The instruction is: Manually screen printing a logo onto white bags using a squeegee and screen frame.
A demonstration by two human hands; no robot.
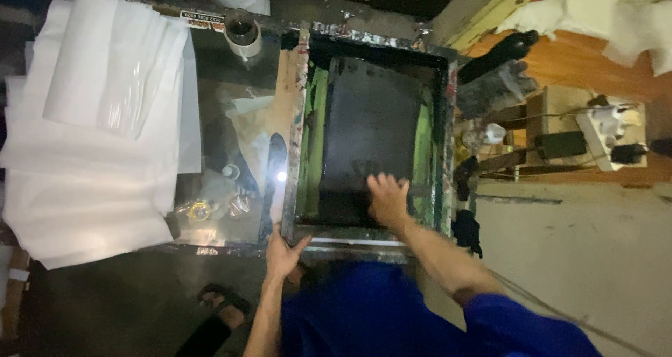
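Clearly the frame [371, 129] is the thing in hand: a paint-smeared screen-printing frame lying flat on the glass worktop [231, 70], just right of a stack of white sheets [91, 140]. The left hand [282, 252] grips the frame's near left corner, fingers curled over the rail and thumb along the edge. The right hand [387, 197] lies flat and spread on the dark mesh near the front rail, holding nothing.

As a judgement, the frame looks rigid at its rails and fairly light for its size, but the mesh stretched inside is taut and thin, so it would give under pressure and could tear or slacken if poked. Wet ink on the mesh and green smears along the inner sides suggest slippery, staining surfaces. The rails, especially the corners, seem the sound places to take hold; the mesh is not.

Much is hard to read. The light is dim and the mesh is nearly black, so I cannot tell whether anything lies under the screen or how wet the ink is. A bright glare spot on the glass hides what sits beside the frame's left rail. Small objects under the glass are blurred. A tape roll [243, 35] stands at the far edge. The clutter on the wooden shelf [560, 133] to the right is too small to name, and the person's blue clothing covers the frame's near edge in part.
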